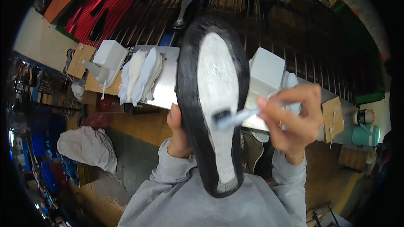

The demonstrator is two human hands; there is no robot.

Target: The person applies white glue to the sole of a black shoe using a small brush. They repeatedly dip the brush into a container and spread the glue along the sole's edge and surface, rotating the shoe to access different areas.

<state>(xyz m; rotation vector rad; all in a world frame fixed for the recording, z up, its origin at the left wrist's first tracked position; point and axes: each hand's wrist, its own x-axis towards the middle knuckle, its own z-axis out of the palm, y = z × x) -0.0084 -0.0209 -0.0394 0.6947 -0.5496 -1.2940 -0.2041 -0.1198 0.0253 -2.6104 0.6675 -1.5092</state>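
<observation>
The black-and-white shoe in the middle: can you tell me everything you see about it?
The shoe shows its underside, wide rounded end at the top, narrower end toward the grey clothes. A black, leathery-looking border rings a whitish, slightly shiny panel. The left hand holds its left side; a brush with dark bristles is at the panel, though touching is hard to tell.

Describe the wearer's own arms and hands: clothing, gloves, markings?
Both the left hand and right hand are bare, with no gloves on the fingers. Long, light-grey fabric sleeves, creased and loose, reach about to the wrists. No cables or printed markings are visible on the hands or sleeves.
</observation>
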